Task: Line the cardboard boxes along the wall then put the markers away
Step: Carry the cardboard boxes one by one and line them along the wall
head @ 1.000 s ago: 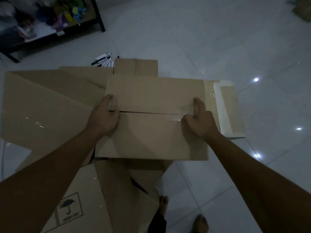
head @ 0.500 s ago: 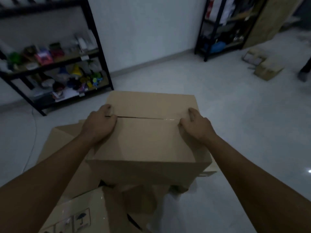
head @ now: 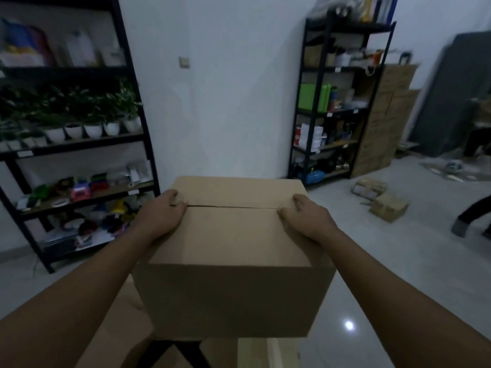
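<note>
I hold a closed brown cardboard box (head: 233, 261) up in front of me, its top flaps meeting in a seam. My left hand (head: 162, 213) grips the left end of that seam and my right hand (head: 305, 216) grips the right end. More flattened cardboard (head: 252, 351) lies below the box near my feet. The white wall (head: 225, 102) stands straight ahead between two shelf racks. No markers show in this view.
A black rack (head: 79, 144) with potted plants and toys stands at left. A second black rack (head: 337, 102) stands at right beside stacked cartons (head: 382, 118). Two small boxes (head: 380, 197) lie on the tiled floor. A person's leg (head: 470, 213) is at far right.
The box has come up off the pile of cardboard in both hands. My view has risen from the floor to the wall and racks; the markers have dropped out of sight.
</note>
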